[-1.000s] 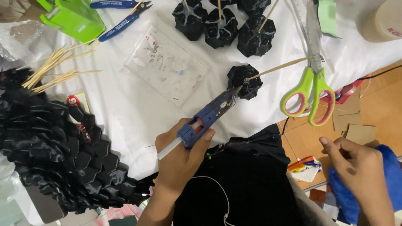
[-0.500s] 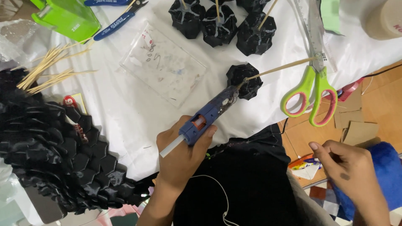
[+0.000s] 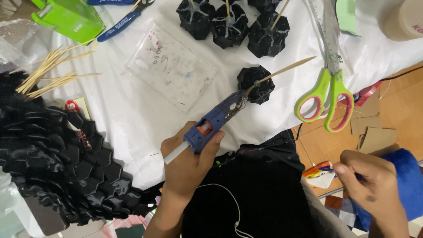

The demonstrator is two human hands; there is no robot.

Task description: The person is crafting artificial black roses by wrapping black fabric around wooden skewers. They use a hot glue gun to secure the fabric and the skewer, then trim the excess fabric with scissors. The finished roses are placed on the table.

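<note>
Blue glue gun [image 3: 216, 120]: gripped in the left hand [image 3: 189, 161], fingers wrapped round the handle, a white glue stick protruding from the rear. Nozzle touches a black folded paper ball [image 3: 256, 84] lying on the white table cover [image 3: 132, 114]; a wooden skewer [image 3: 286, 69] sticks out of the ball, angled up to the right.

Right hand [image 3: 374, 185]: well apart from the left, off the table edge at lower right, fingers pinched together beside blue fabric [image 3: 407, 180]; what they pinch cannot be told.

Three more black balls [image 3: 229, 24] with skewers: top centre of the cover.

Green-handled scissors [image 3: 328, 94]: just right of the glued ball.

Clear plastic tray [image 3: 172, 66]: left of the ball.

Loose skewers [image 3: 48, 75]: far left, above a large black scaled piece [image 3: 53, 158].
</note>
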